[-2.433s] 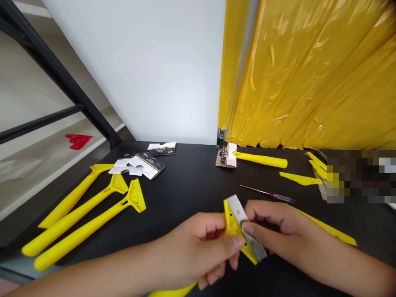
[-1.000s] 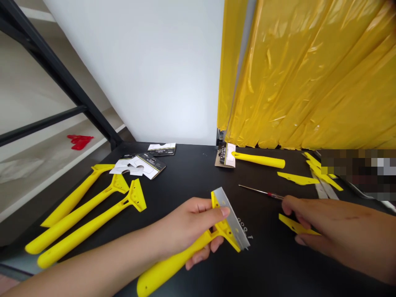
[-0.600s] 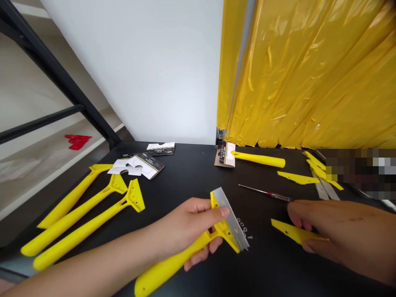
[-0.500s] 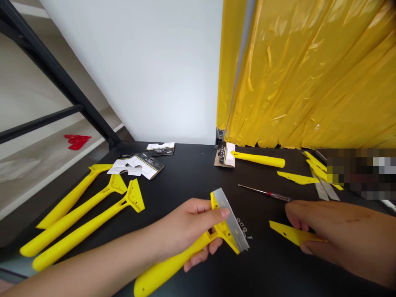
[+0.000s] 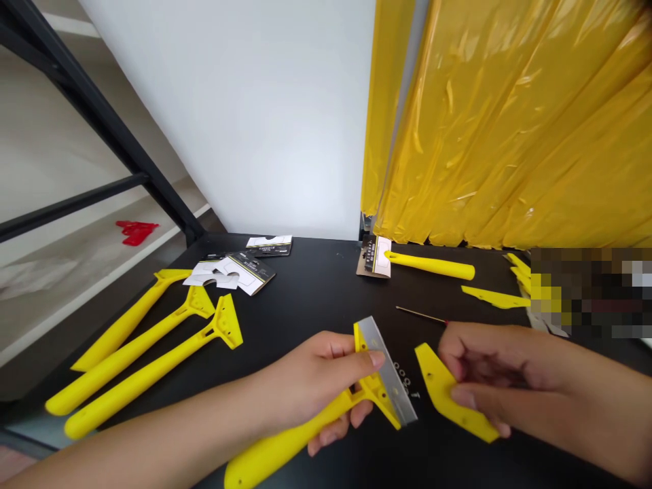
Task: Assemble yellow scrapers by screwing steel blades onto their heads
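Observation:
My left hand (image 5: 326, 373) grips a yellow scraper handle (image 5: 285, 435) near its head, the thumb pressing a flat metal blade (image 5: 394, 387) onto the head. In my right hand (image 5: 499, 387) a yellow plastic blade cover plate (image 5: 451, 397) with small holes is pinched between thumb and fingers, just above the table and apart from the scraper. Small nuts (image 5: 402, 373) and a screw (image 5: 415, 395) lie between the two hands. Behind my right hand is a screwdriver (image 5: 420, 314), its handle mostly hidden.
Several yellow scraper handles (image 5: 147, 367) lie at the left, near cardboard header cards (image 5: 249, 272). Farther back is another yellow handle (image 5: 432, 265) against a card. More yellow plates (image 5: 494, 297) and blades sit at the right on the black table (image 5: 316, 292). Yellow plastic sheeting (image 5: 509, 122) hangs behind.
My right hand has lifted the yellow cover plate off the table, turned it and brought it left toward the scraper. My left hand keeps its hold, and the view has shifted slightly.

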